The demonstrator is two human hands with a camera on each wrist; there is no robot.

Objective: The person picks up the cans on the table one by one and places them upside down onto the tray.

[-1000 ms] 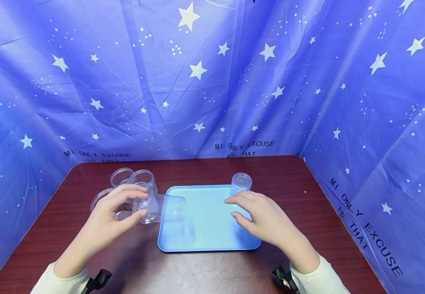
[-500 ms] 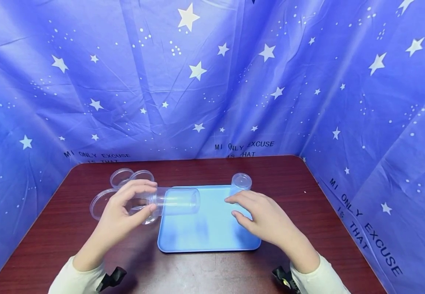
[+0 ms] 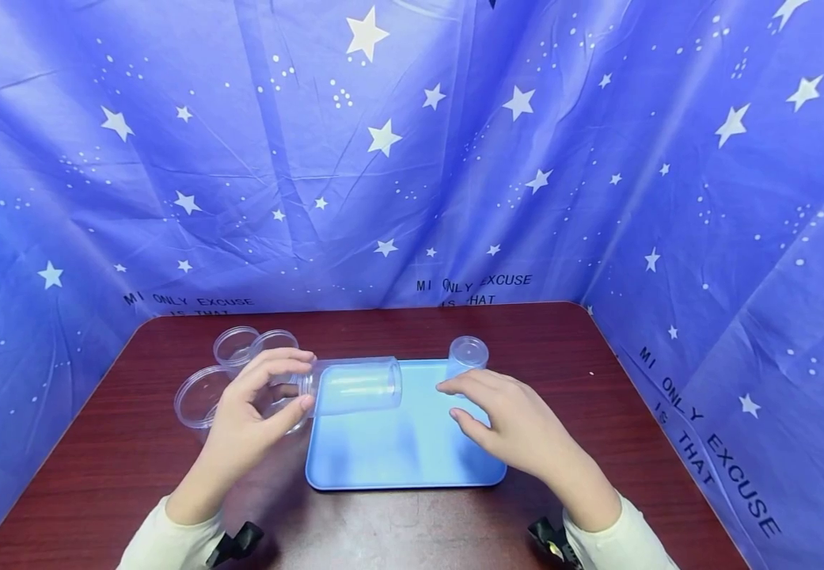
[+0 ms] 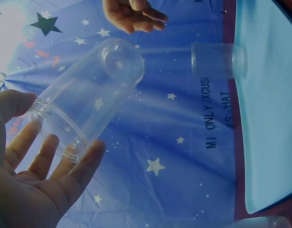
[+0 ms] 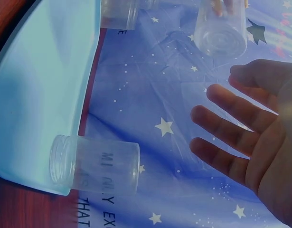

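My left hand (image 3: 258, 408) grips a clear plastic jar (image 3: 358, 386) by its threaded mouth. The jar is tipped on its side above the left part of a light blue tray (image 3: 412, 455), its base towards the right. In the left wrist view the thumb and fingertips press round the jar's threaded neck (image 4: 58, 126). Over the tray's right side my right hand (image 3: 518, 416) hovers with loosely bent fingers and holds nothing. Just beyond it, a second clear jar (image 5: 105, 164) stands mouth down at the tray's back right corner.
Left of the tray, several more clear jars stand on the dark red wooden table (image 3: 112, 443), among them a wide one (image 3: 194, 402) and a narrower one (image 3: 236, 345) behind it. My left hand partly hides this group. A blue star-patterned curtain (image 3: 412, 198) encloses the table's back and sides.
My left hand has moved right and slightly away from me, carrying the jar from the group at the left further over the tray; its base has risen. The right hand has stayed in place.
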